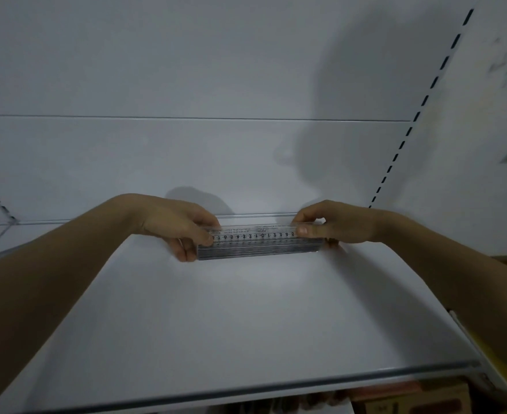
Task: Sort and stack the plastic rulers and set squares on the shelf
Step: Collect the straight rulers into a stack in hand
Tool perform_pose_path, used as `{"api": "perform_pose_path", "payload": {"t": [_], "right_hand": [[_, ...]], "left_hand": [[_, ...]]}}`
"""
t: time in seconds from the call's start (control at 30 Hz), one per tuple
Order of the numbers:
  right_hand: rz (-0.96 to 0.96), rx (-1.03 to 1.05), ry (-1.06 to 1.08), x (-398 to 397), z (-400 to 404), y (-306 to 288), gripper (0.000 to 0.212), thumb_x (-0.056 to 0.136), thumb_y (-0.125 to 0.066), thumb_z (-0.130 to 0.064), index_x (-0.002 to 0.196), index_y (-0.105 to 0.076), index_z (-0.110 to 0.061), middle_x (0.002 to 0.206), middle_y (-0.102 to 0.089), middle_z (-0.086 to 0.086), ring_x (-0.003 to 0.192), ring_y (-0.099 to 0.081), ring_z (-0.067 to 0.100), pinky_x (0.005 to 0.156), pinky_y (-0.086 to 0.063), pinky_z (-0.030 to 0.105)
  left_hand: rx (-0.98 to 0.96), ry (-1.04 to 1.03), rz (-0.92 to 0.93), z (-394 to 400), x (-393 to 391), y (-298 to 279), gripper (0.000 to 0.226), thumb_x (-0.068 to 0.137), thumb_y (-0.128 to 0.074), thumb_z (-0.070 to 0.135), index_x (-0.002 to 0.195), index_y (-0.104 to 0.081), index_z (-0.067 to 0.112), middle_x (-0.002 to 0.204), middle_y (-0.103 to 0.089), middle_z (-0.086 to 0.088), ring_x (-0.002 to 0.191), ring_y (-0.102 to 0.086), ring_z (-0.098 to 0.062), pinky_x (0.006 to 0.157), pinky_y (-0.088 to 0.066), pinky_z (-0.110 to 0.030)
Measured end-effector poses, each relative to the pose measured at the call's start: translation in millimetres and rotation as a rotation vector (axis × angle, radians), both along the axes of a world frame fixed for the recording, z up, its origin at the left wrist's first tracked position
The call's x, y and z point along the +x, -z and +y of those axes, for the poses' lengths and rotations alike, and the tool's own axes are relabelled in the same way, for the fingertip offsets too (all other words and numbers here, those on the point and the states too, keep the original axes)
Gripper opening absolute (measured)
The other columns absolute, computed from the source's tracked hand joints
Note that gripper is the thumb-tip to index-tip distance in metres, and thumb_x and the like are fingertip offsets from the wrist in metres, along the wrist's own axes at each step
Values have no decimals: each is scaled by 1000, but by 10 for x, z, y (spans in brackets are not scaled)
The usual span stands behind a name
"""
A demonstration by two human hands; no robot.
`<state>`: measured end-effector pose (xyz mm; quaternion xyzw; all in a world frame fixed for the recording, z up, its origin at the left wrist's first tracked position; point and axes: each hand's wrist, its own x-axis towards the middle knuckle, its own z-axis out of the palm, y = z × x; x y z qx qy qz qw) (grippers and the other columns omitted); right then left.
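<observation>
Ruler stack (pixel 259 242) count unreadable; both ends hidden under fingers. Boxes (pixel 410 398) below shelf (pixel 246 324) blurred, cut off by edge.

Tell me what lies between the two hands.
Head view: a stack of clear rulers, gripped at its ends by the left hand and right hand, near the shelf's back.

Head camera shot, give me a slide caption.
Both hands, left hand and right hand, hold a stack of clear rulers over the white shelf.

A white shelf (pixel 231 324) carries a stack of clear rulers (pixel 259 245).
</observation>
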<state>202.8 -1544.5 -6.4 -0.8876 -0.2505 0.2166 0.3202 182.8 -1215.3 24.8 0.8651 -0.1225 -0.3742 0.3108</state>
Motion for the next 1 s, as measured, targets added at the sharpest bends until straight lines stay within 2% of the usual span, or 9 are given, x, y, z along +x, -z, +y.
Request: {"api": "perform_pose_path", "payload": {"t": [0.1,0.17,0.27,0.33,0.4,0.5,0.63,0.87,1.0], "right_hand": [[11,-25,15,-15,-1,-54,29,99,-52,-50,99,-69,-26,103,-61,5,82,-67,34,73,-60,44],[33,-97,8,-49,24,-104,26,93,-63,-48,107,-65,-26,106,-60,0,77,-69,25,69,-60,37],[-283,-451,-124,-84,142,-101,45,75,-79,-50,109,-59,-27,104,-60,-5,90,-63,18,80,-55,37],[-388,-537,-136,-125,233,-125,39,75,-80,-46,98,-59,-21,95,-60,-3,88,-58,17,78,-53,37],[-381,-558,-127,-122,258,-156,35,75,-80,-44,88,-60,-19,85,-61,-3,80,-58,16,71,-53,35],[-317,-518,-106,-82,225,-170,26,74,-83,-36,79,-64,-19,68,-69,-5,63,-64,6,64,-54,29],[-249,-440,-69,-78,209,-173,17,72,-84,-27,73,-69,-19,58,-70,-4,54,-68,8,69,-62,39],[-220,-418,-52,-114,194,-175,17,74,-84,-26,79,-70,-18,61,-72,-1,57,-70,12,69,-62,38],[-279,-450,-46,-95,153,-142,26,71,-81,-37,89,-68,-24,75,-73,-1,68,-69,11,68,-59,35]], "left_hand": [[51,-10,-60,-87,-57,-25,20,98,-59,21,117,-62,15,102,-69,-13,86,-73,-25,88,-59,-42],[143,36,-149,-151,-105,-32,26,92,-68,33,111,-61,17,98,-71,-11,83,-74,-23,81,-61,-37],[451,210,-420,-249,-143,23,29,78,-75,40,96,-62,21,82,-73,1,74,-71,-14,68,-57,-28],[535,233,-521,-308,-142,73,22,72,-75,31,87,-64,19,78,-72,1,69,-69,-12,54,-50,-23],[513,195,-483,-336,-121,73,16,71,-76,23,81,-65,17,66,-72,1,57,-69,-11,44,-44,-18],[483,176,-427,-357,-97,20,15,71,-77,16,75,-63,14,56,-70,2,48,-67,-9,44,-45,-17],[468,175,-436,-358,-105,10,13,71,-79,15,74,-66,13,57,-71,1,49,-68,-10,46,-47,-17],[453,169,-479,-336,-126,36,19,69,-80,16,75,-62,13,56,-69,0,48,-67,-9,43,-43,-17],[475,160,-510,-256,-135,61,26,68,-81,24,85,-66,12,73,-73,0,56,-69,-9,43,-41,-13]]}}
